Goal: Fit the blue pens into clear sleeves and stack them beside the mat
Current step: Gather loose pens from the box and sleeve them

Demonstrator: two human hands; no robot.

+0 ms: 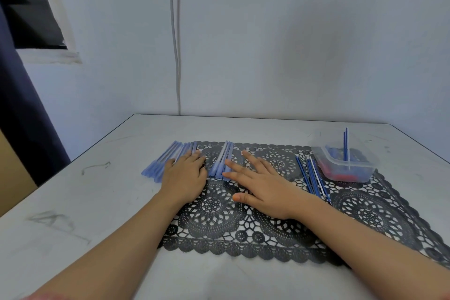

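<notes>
On the mat [365,214], sleeved pens [222,161]

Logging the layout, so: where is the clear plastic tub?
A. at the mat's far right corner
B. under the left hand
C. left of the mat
A: the tub sits at the far right corner of the mat, with thin sticks standing in it.

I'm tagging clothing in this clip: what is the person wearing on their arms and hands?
Nothing that shows: the left hand and right hand have no gloves, rings or watch, and both forearms are uncovered. A pink strip at the lower left edge may be a sleeve.
</notes>
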